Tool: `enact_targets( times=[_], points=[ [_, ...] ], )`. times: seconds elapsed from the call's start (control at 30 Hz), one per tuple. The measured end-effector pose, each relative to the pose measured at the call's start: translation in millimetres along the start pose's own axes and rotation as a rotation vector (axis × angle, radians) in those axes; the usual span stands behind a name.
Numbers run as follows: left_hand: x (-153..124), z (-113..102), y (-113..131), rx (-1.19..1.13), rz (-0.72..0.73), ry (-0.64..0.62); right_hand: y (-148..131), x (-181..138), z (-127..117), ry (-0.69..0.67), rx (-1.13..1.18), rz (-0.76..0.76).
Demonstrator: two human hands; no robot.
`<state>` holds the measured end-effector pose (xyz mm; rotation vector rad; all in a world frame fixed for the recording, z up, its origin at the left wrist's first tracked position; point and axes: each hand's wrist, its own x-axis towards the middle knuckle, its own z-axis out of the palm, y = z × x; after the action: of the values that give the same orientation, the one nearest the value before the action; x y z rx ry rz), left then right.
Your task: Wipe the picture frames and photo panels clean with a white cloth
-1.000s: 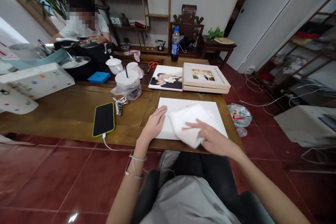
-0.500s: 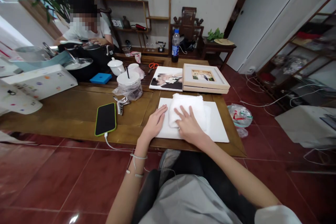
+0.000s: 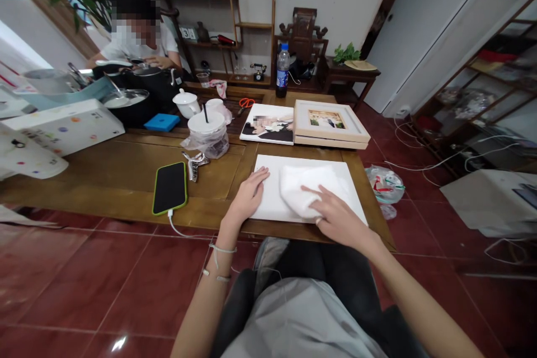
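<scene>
1. The right hand lies palm down on a crumpled white cloth, fingers slightly spread and pressing it flat rather than pinching it.
2. The cloth rests on a white rectangular panel that lies flat at the near edge of the brown wooden worktop, directly in front of the person.
3. The left hand rests flat on the panel's left edge, fingers together and stretched forward, holding nothing.
4. Just behind the panel lie a frameless photo print and, to its right, a pale wooden picture frame stacked on another like it.
5. Left of the panel, a black phone in a green case lies face up with a white cable at its near end; a metal clip sits just beside it.
6. A plastic cup with a lid and straw, wrapped in a clear bag, stands behind the clip.
7. A dark drink bottle with a blue label stands upright at the worktop's far edge.
8. Another person sits at the far left corner, hands over dark pots.
</scene>
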<state>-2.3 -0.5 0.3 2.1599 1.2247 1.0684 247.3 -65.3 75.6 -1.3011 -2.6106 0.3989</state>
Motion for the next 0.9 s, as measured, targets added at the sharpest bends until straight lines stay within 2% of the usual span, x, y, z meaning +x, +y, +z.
enact_targets(
  times=[0.1, 0.17, 0.23, 0.3, 0.37, 0.47, 0.57, 0.67, 0.77, 0.9],
  points=[
    [-0.5, -1.2, 5.0, -0.038, -0.031, 0.004, 3.5, 22.7, 5.8, 0.023, -0.060, 0.146],
    [-1.1, -2.6, 8.9, -0.079, -0.042, 0.021, -7.1, 40.4, 13.1, 0.008, -0.118, 0.249],
    [-1.7, -4.4, 12.1, -0.114, -0.052, 0.048, -25.1, 55.4, 24.4, 0.006, -0.182, 0.267],
    [-2.2, -6.5, 14.4, -0.135, -0.072, 0.067, -45.4, 63.9, 36.8, 0.028, -0.233, 0.171],
    [-2.7, -8.7, 16.0, -0.149, -0.081, 0.075, -62.3, 64.3, 45.1, 0.046, -0.258, 0.011],
    [-3.0, -10.5, 17.8, -0.161, -0.078, 0.101, -72.7, 52.5, 41.4, -0.008, -0.231, -0.186],
    [-2.7, -8.7, 18.1, -0.140, -0.089, 0.099, -66.3, 32.1, 22.5, -0.120, -0.131, -0.285],
    [-1.9, -5.0, 16.1, -0.085, -0.099, 0.075, -53.2, 8.2, 5.0, -0.190, -0.031, -0.304],
    [-1.1, -2.6, 12.9, -0.044, -0.085, 0.054, -36.9, -15.3, -2.2, -0.146, -0.013, -0.184],
    [-0.8, -2.0, 10.2, -0.024, -0.051, 0.046, -4.0, -30.4, -11.2, 0.012, -0.065, 0.081]
  ],
)
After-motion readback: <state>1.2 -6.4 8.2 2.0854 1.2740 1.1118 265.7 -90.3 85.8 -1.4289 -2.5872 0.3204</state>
